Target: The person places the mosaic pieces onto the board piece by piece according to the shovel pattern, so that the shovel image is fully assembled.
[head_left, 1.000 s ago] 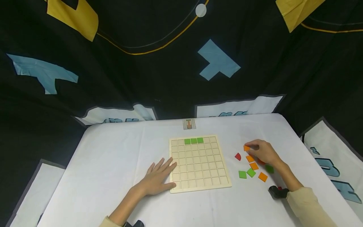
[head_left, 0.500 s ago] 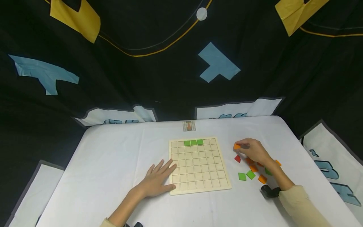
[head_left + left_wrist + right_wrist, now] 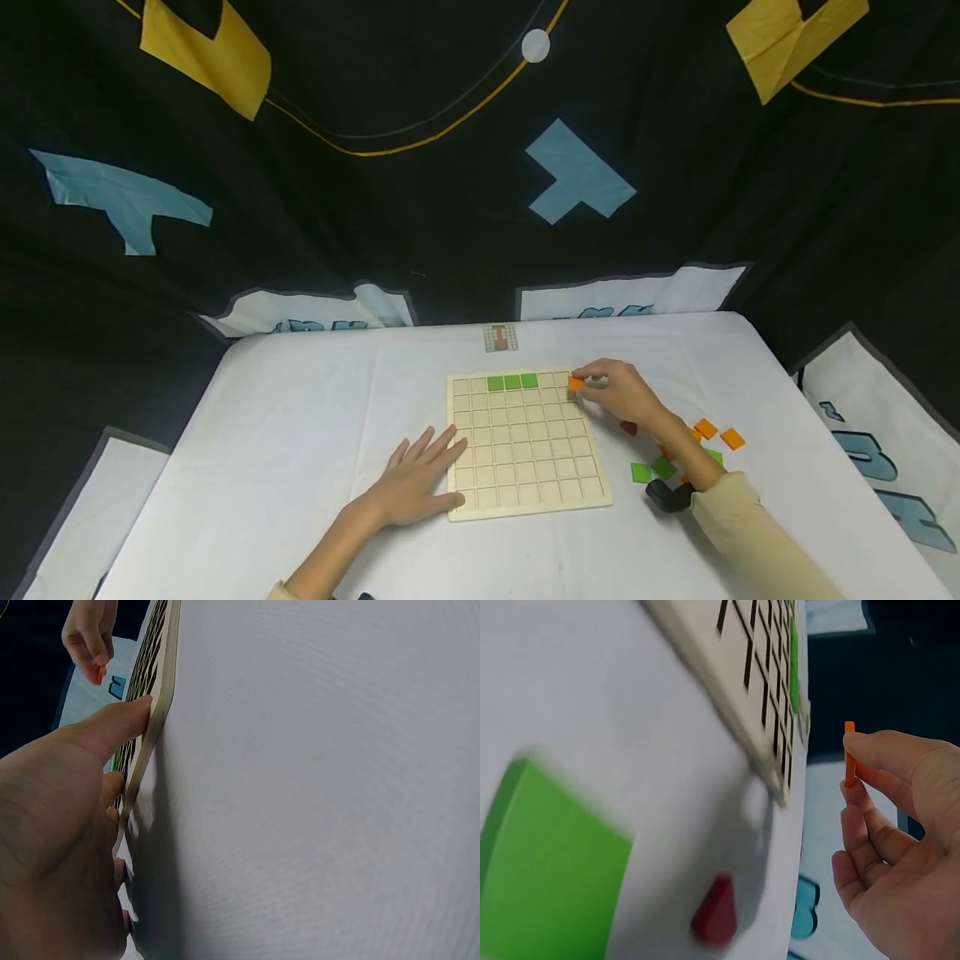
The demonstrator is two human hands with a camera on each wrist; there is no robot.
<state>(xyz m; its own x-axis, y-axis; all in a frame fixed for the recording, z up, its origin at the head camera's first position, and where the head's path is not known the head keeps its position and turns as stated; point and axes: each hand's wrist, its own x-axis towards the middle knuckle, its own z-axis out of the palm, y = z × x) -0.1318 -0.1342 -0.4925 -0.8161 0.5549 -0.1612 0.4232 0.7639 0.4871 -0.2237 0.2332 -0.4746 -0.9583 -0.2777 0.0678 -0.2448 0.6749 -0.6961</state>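
Note:
A pale wooden grid board lies on the white table, with three green square tiles side by side in its far row. The left hand rests with spread fingers on the board's left edge; in the left wrist view its thumb touches the rim. Between thumb and fingers, the right hand pinches an orange square tile, held on edge above the board's far right corner. Under the right forearm lie loose pieces: a red piece, green tiles and orange tiles, some partly hidden.
A small card printed with a grid and an orange figure lies beyond the board near the far table edge. A dark curtain with coloured shapes hangs behind the table.
The right hand has carried the orange tile leftward from the loose pieces to the board's far right corner. The left hand has stayed on the board's edge. The head view has tilted slightly.

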